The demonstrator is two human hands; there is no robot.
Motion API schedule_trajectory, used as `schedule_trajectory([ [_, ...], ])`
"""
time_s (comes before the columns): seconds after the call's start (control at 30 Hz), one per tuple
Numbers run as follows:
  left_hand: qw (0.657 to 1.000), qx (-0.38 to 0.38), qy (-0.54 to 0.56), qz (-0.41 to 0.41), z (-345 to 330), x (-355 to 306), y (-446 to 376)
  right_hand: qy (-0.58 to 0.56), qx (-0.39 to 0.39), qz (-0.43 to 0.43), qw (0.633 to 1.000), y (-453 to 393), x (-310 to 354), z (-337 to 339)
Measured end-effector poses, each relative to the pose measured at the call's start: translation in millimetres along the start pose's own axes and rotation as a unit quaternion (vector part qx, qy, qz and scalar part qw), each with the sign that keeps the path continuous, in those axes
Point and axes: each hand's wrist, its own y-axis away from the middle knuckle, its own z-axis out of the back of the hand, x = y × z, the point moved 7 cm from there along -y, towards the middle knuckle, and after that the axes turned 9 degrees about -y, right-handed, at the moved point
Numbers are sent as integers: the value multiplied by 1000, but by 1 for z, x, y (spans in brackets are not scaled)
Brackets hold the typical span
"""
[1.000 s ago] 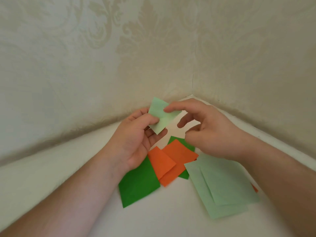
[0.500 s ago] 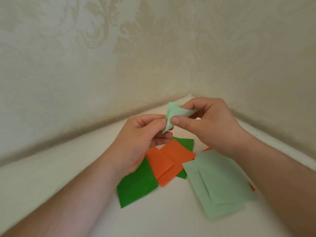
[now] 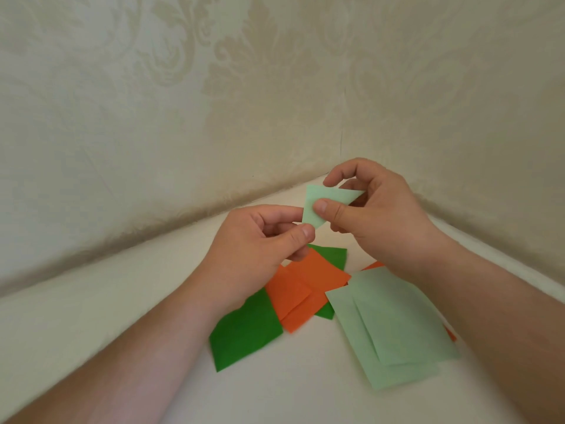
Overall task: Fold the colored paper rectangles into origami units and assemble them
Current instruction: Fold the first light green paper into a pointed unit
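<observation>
A small folded light-green paper piece is held in the air above the pile. My right hand pinches it between thumb and fingers. My left hand pinches its lower corner with thumb and forefinger. Below lie dark-green rectangles, orange rectangles and light-green sheets overlapping on the white surface.
Patterned cream walls meet in a corner just behind the hands. Another orange piece peeks out from under the light-green sheets at the right. Both forearms reach in from the bottom edge.
The light-green piece went from a flat rectangle to a folded, narrower shape. My right hand shifted from touching its top edge to pinching it; both hands drifted slightly right.
</observation>
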Motion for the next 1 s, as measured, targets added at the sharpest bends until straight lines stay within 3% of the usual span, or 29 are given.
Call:
schedule_trajectory([
  [0.33, 998, 6, 62, 27, -1, 7, -5, 13, 9, 20, 1000, 0, 2, -1],
  [0.53, 988, -11, 132, 76, 3, 11, -6, 228, 70, 130, 962, 5, 10, -6],
  [0.8, 978, 37, 179, 101, -5, 9, -5, 265, 61, 187, 944, 6, 12, -8],
  [0.87, 987, 31, 143, 72, -2, 7, -5, 274, 62, 205, 938, 7, 13, -9],
  [0.93, 1000, -12, -9, -15, 6, 0, -4, 278, 58, 219, 934, 7, 13, -10],
  [1.0, 975, -64, -176, -118, 11, -12, 1, 286, 54, 228, 929, 8, 13, -10],
])
